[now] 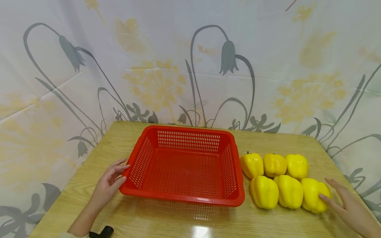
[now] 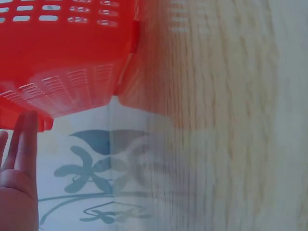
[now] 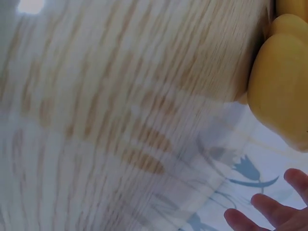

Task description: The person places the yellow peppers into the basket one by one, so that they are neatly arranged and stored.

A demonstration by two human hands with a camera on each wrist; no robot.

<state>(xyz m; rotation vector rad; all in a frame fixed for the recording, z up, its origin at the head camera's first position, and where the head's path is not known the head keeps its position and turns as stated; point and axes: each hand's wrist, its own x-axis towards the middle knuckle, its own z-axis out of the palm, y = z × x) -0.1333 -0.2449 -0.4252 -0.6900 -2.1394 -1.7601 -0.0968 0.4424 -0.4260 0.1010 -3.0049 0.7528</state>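
An empty red plastic basket (image 1: pixel 181 200) with slotted walls stands on the wooden table. At its left rim is my left hand (image 1: pixel 108 181), fingertips and thumb touching the edge; the left wrist view shows its fingers (image 2: pixel 26 144) stretched out straight along the basket's side. To the right of the basket, several yellow bell peppers (image 1: pixel 264 192) sit in two rows. My right hand (image 1: pixel 349 205) is beside the rightmost front pepper (image 1: pixel 315 195), its thumb overlapping that pepper in the head view, fingers spread. The right wrist view shows those fingers apart from the pepper (image 3: pixel 281 89).
The pale wood table (image 1: pixel 143 219) ends at a cloth backdrop (image 1: pixel 268 82) printed with grey and yellow flowers, behind and on both sides. A black object (image 1: pixel 105 232) shows by the left wrist at the bottom edge.
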